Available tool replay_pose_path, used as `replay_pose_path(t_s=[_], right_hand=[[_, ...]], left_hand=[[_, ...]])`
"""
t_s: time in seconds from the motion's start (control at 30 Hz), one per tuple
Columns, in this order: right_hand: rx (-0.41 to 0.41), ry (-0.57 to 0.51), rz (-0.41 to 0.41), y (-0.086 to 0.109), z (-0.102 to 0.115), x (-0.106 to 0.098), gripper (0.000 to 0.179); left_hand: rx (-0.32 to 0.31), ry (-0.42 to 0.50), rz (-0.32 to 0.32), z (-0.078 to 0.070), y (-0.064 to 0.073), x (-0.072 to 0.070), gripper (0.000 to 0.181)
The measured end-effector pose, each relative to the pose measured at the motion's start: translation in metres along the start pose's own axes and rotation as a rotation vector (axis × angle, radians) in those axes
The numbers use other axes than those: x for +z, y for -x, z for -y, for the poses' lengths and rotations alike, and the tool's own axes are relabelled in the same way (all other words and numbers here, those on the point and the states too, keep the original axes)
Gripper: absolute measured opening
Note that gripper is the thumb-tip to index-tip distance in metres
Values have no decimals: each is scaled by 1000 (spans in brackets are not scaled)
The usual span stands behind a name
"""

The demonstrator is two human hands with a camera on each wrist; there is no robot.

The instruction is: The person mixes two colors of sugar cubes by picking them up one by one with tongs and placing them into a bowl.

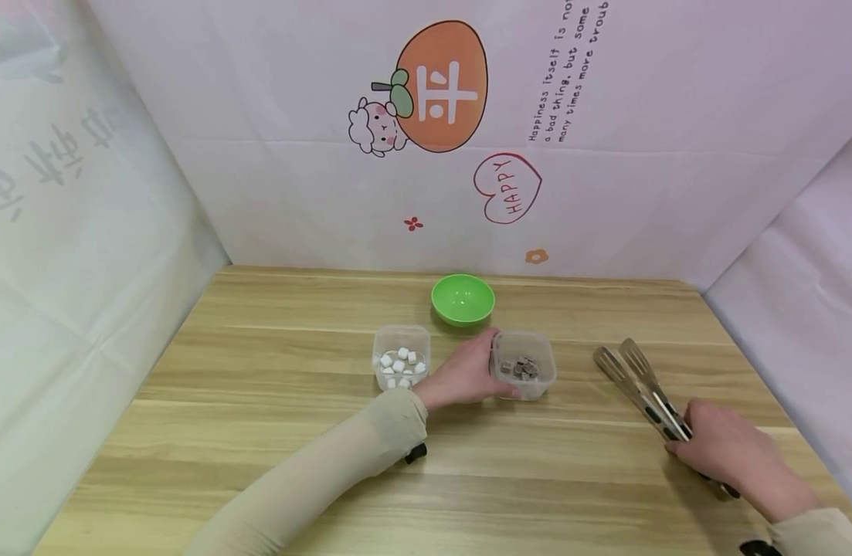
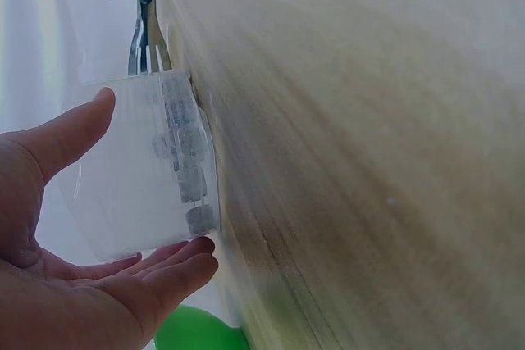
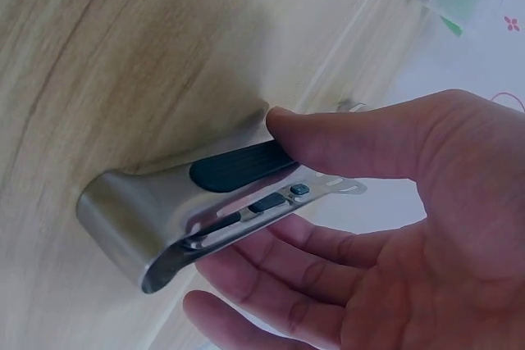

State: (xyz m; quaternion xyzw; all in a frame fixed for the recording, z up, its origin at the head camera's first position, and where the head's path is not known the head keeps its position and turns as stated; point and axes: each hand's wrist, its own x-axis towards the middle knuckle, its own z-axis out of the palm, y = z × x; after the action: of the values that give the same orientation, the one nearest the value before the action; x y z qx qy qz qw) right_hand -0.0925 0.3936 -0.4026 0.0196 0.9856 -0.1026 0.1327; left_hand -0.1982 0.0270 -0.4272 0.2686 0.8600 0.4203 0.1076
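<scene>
My left hand [image 1: 463, 374] holds a clear plastic container [image 1: 544, 355] with small dark cubes inside. In the left wrist view the thumb lies on one side of the container [image 2: 123, 161] and the fingers lie against another. The container stands on the table or very close to it. My right hand [image 1: 728, 446] grips metal tongs [image 1: 643, 364] with dark inserts. Thumb and fingers are on opposite arms of the tongs [image 3: 238, 168] in the right wrist view. Their two tips stand slightly apart and point toward the back of the table.
A second clear container [image 1: 402, 332] with several white cubes stands left of the left hand. Behind both containers sits a green bowl [image 1: 463, 297]. Under everything is a wood-grain table [image 1: 273, 401], with a printed white sheet [image 1: 293, 201] rising at its back edge.
</scene>
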Motion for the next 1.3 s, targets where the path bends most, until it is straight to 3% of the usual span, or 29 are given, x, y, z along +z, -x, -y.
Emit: replay_pose_path(t_s=[0.33,0.63,0.93,1.3], right_hand=[[6,-49,-14,10,5,-14,41],[-49,-18,-164,14,16,-47,42],[-80,-90,-446,21,42,-73,32],[-81,-208,-597,29,65,-83,34]], left_hand=[[-22,-4,2,-1,0,0,84],[-9,0,3,0,1,-1,84],[-19,8,7,0,1,-1,86],[-25,-3,9,-1,2,-1,88]])
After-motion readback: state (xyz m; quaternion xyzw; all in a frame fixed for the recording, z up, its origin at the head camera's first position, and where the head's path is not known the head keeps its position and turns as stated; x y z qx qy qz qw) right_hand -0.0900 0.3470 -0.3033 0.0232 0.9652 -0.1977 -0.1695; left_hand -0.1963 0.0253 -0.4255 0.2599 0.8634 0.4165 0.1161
